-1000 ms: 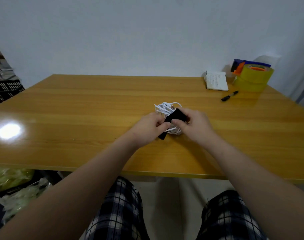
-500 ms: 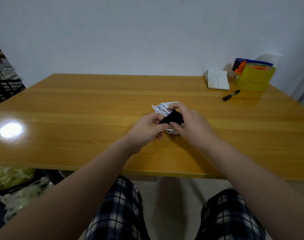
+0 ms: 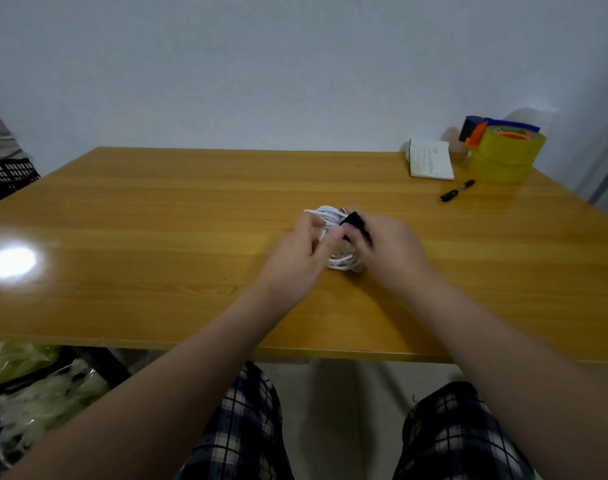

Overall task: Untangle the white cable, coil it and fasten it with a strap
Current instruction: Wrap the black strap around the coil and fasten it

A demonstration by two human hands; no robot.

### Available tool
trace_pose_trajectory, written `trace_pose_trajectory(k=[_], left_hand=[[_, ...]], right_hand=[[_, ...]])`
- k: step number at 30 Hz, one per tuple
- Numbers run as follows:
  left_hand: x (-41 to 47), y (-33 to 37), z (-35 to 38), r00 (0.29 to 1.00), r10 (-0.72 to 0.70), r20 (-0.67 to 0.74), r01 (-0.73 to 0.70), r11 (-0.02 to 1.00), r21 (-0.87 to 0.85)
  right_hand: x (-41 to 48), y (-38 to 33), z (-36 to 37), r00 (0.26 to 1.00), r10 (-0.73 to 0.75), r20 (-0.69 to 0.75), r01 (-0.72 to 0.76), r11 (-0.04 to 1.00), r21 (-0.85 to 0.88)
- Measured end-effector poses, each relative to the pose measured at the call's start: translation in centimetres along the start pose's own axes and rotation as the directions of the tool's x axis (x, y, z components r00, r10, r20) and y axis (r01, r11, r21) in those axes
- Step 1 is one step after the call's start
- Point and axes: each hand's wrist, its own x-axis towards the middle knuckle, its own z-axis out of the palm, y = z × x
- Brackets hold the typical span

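The white cable lies coiled in a small bundle on the wooden table, between my two hands. A black strap runs across the top of the coil. My left hand grips the coil's left side with curled fingers. My right hand pinches the black strap and covers the coil's right side. The lower loops of the cable show between the hands. The picture is blurred by motion around the fingers.
At the table's far right stand yellow tape rolls with a blue and orange dispenser, a white booklet and a black marker. A black crate sits at the left. Plastic bags lie under the table's left front.
The strap has been pulled further over the coil toward the right. My left hand has shifted up along the coil's left side. The coil stays at the same spot on the table.
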Motion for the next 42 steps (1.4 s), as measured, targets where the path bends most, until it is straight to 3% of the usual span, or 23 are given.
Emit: trace_pose_trajectory(k=[1, 3, 5, 7, 9, 11, 13, 15, 19, 24, 26, 27, 29, 30, 31, 35, 38, 42], left_hand=[[0.0, -0.3, -0.1, 1.0, -0.03, 0.004, 0.03, 1.0, 0.007], [-0.1, -1.2, -0.1, 1.0, 0.011, -0.002, -0.01, 0.979, 0.202], [0.3, -2.0, -0.3, 0.985, 0.154, -0.075, -0.111, 0.908, 0.404], [1.0, -2.1, -0.9, 0.972, 0.232, -0.048, -0.181, 0.857, 0.483], [2.1, -1.8, -1.7, 0.975, 0.191, 0.116, -0.222, 0.887, 0.406], [2.6, -1.2, -2.3, 0.977, 0.113, 0.183, -0.146, 0.973, 0.18], [2.5, -0.5, -2.7, 0.991, 0.045, 0.124, -0.046, 0.999, -0.002], [2.1, 0.0, -2.6, 0.995, 0.05, 0.091, -0.045, 0.997, -0.063], [1.4, 0.8, -2.7, 0.984, 0.163, 0.075, -0.168, 0.983, 0.071], [0.6, 1.8, -3.7, 0.938, 0.34, 0.074, -0.344, 0.875, 0.339], [0.0, 2.0, -4.0, 0.925, 0.371, 0.084, -0.374, 0.842, 0.39], [-0.3, 2.1, -4.3, 0.927, 0.365, 0.092, -0.369, 0.832, 0.414], [-0.3, 2.1, -4.7, 0.939, 0.326, 0.11, -0.338, 0.811, 0.477], [-0.3, 2.0, -4.9, 0.947, 0.303, 0.105, -0.314, 0.811, 0.493], [-0.3, 2.2, -5.0, 0.955, 0.285, 0.085, -0.29, 0.829, 0.478], [0.3, 2.4, -5.2, 0.966, 0.257, 0.013, -0.247, 0.912, 0.326], [1.5, 2.3, -5.2, 0.977, 0.213, -0.002, -0.209, 0.962, 0.174], [3.9, 2.7, -4.5, 0.995, 0.096, -0.035, -0.101, 0.977, -0.185]], right_hand=[[0.1, 0.1, 0.0, 0.998, 0.055, 0.012, -0.057, 0.982, 0.179], [0.1, 0.1, 0.0, 0.99, 0.122, 0.076, -0.144, 0.868, 0.476], [-0.1, 0.1, 0.0, 0.98, 0.16, 0.114, -0.197, 0.788, 0.583], [-0.4, -0.2, -0.3, 0.973, 0.173, 0.15, -0.229, 0.712, 0.664], [-0.6, -0.7, -0.8, 0.973, 0.151, 0.175, -0.231, 0.63, 0.742], [-0.6, -1.5, -1.3, 0.961, 0.196, 0.195, -0.27, 0.507, 0.819], [-0.3, -2.4, -1.4, 0.94, 0.273, 0.204, -0.306, 0.414, 0.857], [0.0, -3.2, -1.4, 0.927, 0.323, 0.189, -0.316, 0.404, 0.858], [0.4, -3.8, -1.7, 0.931, 0.33, 0.153, -0.317, 0.529, 0.787], [1.2, -4.5, -2.2, 0.85, 0.385, 0.36, -0.468, 0.238, 0.851], [1.5, -5.0, -2.6, 0.868, 0.356, 0.345, -0.46, 0.318, 0.829], [1.5, -5.2, -2.8, 0.891, 0.346, 0.293, -0.429, 0.431, 0.794], [1.7, -5.4, -2.8, 0.947, 0.303, 0.11, -0.308, 0.751, 0.583], [1.7, -5.6, -2.7, 0.965, 0.258, 0.039, -0.246, 0.846, 0.474], [1.6, -6.0, -2.5, 0.974, 0.226, 0.01, -0.206, 0.869, 0.45], [0.9, -7.1, -1.9, 0.962, 0.232, 0.146, -0.262, 0.624, 0.736], [0.4, -6.6, -1.2, 0.961, 0.255, 0.108, -0.232, 0.524, 0.82], [0.9, -5.3, 0.1, 0.956, 0.293, -0.024, -0.138, 0.52, 0.843]])
